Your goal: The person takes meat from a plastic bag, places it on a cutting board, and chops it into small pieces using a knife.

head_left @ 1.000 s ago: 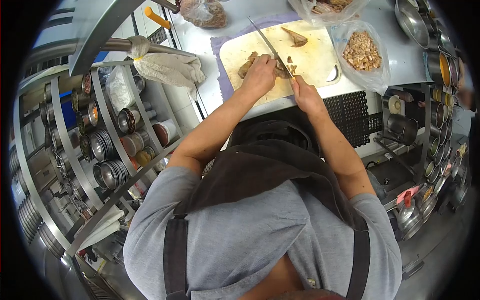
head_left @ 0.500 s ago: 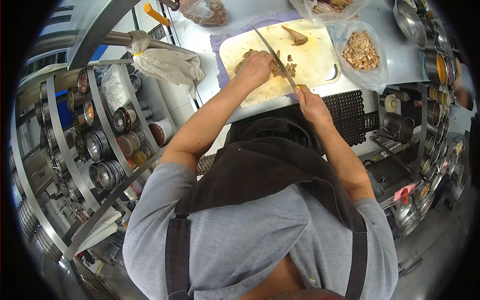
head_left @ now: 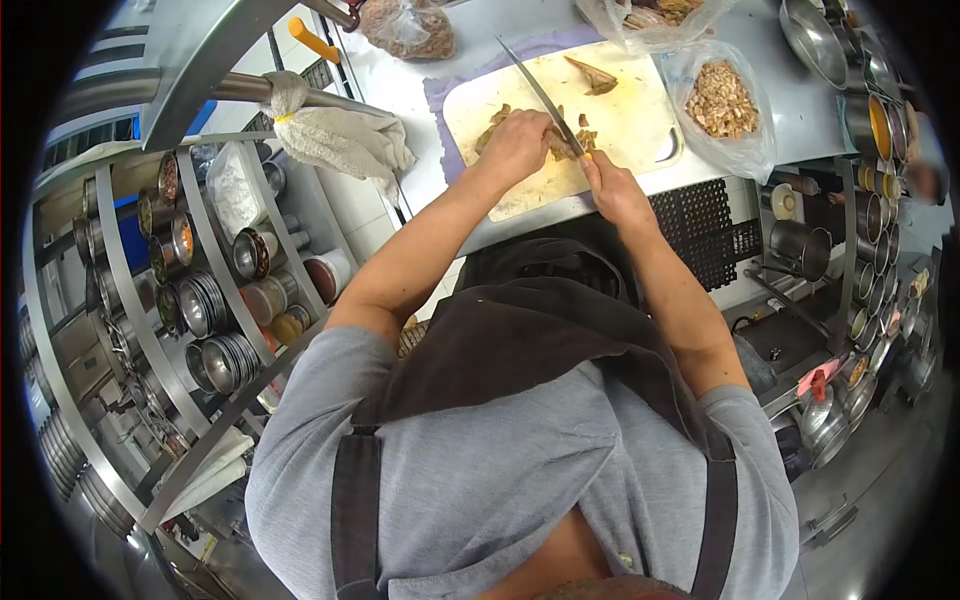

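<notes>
My right hand (head_left: 616, 187) is closed round the handle of a long knife (head_left: 541, 93), whose blade points to the far left across the cutting board (head_left: 630, 125). Under the curled fingers of my left hand (head_left: 517, 146) is brown meat (head_left: 493, 125), pressed on the board beside the blade. Small cut bits (head_left: 587, 137) lie just right of the blade. Another brown piece (head_left: 593, 76) rests alone near the board's far edge. A purple cloth (head_left: 440, 110) shows beneath the board. My left fingertips are partly hidden.
Right of the board stands an open plastic bag of chopped pieces (head_left: 722, 100), with another bag (head_left: 660, 15) behind it. A tied bag (head_left: 408, 28) sits at the far left. A towel (head_left: 335, 140) hangs from a rail. Metal bowls (head_left: 815, 45) stand at the right.
The knife has swung a little, its tip moving left and its handle rising off the board's near edge. My right hand has shifted slightly left and away from my body; my left hand stays on the meat.
</notes>
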A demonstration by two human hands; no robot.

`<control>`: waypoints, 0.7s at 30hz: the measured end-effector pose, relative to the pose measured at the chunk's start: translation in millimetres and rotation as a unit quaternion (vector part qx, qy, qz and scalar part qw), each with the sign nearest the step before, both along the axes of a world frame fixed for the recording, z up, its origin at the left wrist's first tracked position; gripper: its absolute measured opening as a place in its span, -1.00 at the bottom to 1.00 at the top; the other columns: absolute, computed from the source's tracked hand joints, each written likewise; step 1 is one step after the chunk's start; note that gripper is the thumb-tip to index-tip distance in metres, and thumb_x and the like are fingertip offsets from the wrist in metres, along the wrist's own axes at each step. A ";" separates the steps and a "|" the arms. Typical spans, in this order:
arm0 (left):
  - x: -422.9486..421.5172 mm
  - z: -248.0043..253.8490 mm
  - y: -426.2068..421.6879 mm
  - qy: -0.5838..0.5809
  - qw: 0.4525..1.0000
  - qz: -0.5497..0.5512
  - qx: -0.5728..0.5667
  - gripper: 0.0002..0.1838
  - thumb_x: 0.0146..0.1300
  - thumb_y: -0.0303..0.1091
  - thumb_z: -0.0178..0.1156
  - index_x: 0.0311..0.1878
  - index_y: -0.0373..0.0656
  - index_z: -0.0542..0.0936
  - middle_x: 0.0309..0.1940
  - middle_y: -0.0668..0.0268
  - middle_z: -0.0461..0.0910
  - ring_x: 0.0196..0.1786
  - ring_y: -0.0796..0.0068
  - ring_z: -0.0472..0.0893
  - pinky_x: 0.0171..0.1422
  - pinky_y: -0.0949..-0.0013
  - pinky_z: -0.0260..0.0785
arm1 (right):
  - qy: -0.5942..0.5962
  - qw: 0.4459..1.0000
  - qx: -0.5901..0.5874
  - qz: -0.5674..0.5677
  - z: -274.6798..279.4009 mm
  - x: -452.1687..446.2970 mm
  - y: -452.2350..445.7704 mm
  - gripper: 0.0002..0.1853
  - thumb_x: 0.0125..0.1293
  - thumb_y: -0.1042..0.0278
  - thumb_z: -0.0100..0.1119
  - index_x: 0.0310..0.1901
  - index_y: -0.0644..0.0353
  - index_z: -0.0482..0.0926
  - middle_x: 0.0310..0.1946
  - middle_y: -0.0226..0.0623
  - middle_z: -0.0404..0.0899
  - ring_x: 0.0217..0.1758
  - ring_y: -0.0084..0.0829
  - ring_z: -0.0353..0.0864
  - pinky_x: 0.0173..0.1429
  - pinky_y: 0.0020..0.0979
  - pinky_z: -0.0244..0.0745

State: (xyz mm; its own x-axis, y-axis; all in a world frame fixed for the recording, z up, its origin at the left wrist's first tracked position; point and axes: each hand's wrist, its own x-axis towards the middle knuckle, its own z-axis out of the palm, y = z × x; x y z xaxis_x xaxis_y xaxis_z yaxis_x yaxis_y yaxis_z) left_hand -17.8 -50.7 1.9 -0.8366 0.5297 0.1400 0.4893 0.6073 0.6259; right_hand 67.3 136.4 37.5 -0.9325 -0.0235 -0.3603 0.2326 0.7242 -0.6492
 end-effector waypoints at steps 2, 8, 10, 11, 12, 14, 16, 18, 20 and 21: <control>3.7 0.5 0.1 -0.015 1.000 0.012 -0.010 -0.85 0.16 -0.44 0.25 -0.22 -0.27 0.62 -0.22 0.03 0.65 -0.06 0.01 0.61 0.11 0.05 0.41 | -0.004 1.000 0.000 0.004 10.3 8.8 3.9 -0.60 0.55 0.03 -0.18 0.02 0.23 0.44 -0.33 0.29 0.60 -0.16 0.29 0.58 -0.07 0.16 0.42; 2.9 2.4 0.9 0.007 1.000 0.001 0.003 -0.90 0.22 -0.47 0.14 -0.27 -0.30 0.59 -0.29 -0.02 0.62 -0.14 -0.04 0.58 0.06 0.05 0.42 | -0.035 0.999 -0.005 0.026 16.1 18.5 6.8 -0.61 0.56 0.04 -0.21 0.03 0.23 0.42 -0.33 0.30 0.60 -0.14 0.30 0.57 -0.06 0.15 0.42; 1.4 1.8 0.6 0.033 0.999 -0.012 0.016 -0.90 0.21 -0.47 0.14 -0.28 -0.30 0.59 -0.30 -0.02 0.62 -0.14 -0.05 0.58 0.06 0.05 0.42 | -0.042 0.999 -0.011 0.023 10.1 15.5 1.1 -0.61 0.56 0.04 -0.21 0.03 0.23 0.42 -0.33 0.30 0.60 -0.15 0.30 0.58 -0.05 0.16 0.42; -1.6 1.9 -0.3 0.032 0.999 -0.014 0.015 -0.90 0.21 -0.47 0.14 -0.28 -0.30 0.59 -0.30 -0.02 0.62 -0.14 -0.05 0.58 0.06 0.05 0.42 | -0.049 0.999 0.004 0.017 7.8 9.8 -3.7 -0.60 0.55 0.03 -0.21 0.06 0.22 0.42 -0.33 0.30 0.60 -0.15 0.29 0.58 -0.04 0.15 0.43; -6.6 2.8 -0.7 -0.002 1.000 -0.009 -0.011 -0.87 0.18 -0.43 0.21 -0.26 -0.28 0.61 -0.26 0.01 0.64 -0.09 -0.03 0.58 0.09 0.06 0.41 | -0.052 0.998 0.020 0.010 5.7 1.6 -7.3 -0.59 0.55 0.03 -0.21 0.10 0.21 0.42 -0.33 0.30 0.61 -0.15 0.28 0.59 -0.04 0.14 0.44; -8.5 5.5 0.4 -0.031 0.999 -0.003 -0.039 -0.83 0.15 -0.39 0.27 -0.23 -0.26 0.64 -0.22 0.05 0.66 -0.04 -0.01 0.59 0.13 0.06 0.40 | -0.019 0.999 0.029 0.004 -0.3 -21.4 -15.5 -0.57 0.54 0.02 -0.20 0.14 0.20 0.42 -0.32 0.29 0.62 -0.15 0.26 0.60 -0.03 0.13 0.45; -8.1 7.8 1.1 -0.017 0.999 0.002 -0.044 -0.82 0.16 -0.36 0.28 -0.23 -0.25 0.64 -0.24 0.05 0.66 -0.07 -0.01 0.59 0.11 0.06 0.41 | 0.028 0.999 0.031 -0.002 -3.5 -42.0 -20.1 -0.56 0.54 0.01 -0.19 0.19 0.19 0.41 -0.31 0.27 0.62 -0.14 0.25 0.61 -0.03 0.12 0.46; -8.5 8.4 -0.9 0.001 0.998 -0.011 -0.055 -0.81 0.16 -0.35 0.30 -0.24 -0.26 0.64 -0.24 0.06 0.65 -0.09 -0.01 0.59 0.08 0.06 0.42 | -0.002 0.999 0.027 0.018 -10.6 -50.9 -16.6 -0.53 0.54 0.00 -0.19 0.25 0.16 0.39 -0.28 0.27 0.62 -0.13 0.23 0.61 -0.03 0.10 0.47; -4.5 2.7 -0.1 0.008 1.000 0.008 -0.019 -0.83 0.15 -0.37 0.30 -0.25 -0.26 0.64 -0.25 0.05 0.65 -0.10 -0.02 0.59 0.06 0.06 0.42 | 0.006 1.000 0.003 -0.013 -14.6 -42.2 -14.7 -0.54 0.54 -0.01 -0.19 0.22 0.16 0.41 -0.28 0.27 0.62 -0.12 0.23 0.61 -0.03 0.10 0.46; -4.0 -0.9 0.2 0.007 1.000 0.012 -0.017 -0.85 0.15 -0.40 0.29 -0.25 -0.26 0.63 -0.24 0.05 0.65 -0.10 -0.02 0.59 0.05 0.05 0.42 | 0.011 0.999 -0.020 -0.038 -13.1 -36.7 -13.7 -0.55 0.54 -0.03 -0.18 0.18 0.16 0.43 -0.27 0.26 0.62 -0.11 0.23 0.61 -0.03 0.11 0.46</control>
State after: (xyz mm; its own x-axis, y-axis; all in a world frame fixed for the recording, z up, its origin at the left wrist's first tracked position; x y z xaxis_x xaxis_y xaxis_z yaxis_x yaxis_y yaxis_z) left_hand -21.9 -50.5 1.1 -0.8467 0.5148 0.1342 0.4834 0.6393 0.5980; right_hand 30.6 122.7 24.4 -0.9397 0.0343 -0.3403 0.2721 0.6778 -0.6831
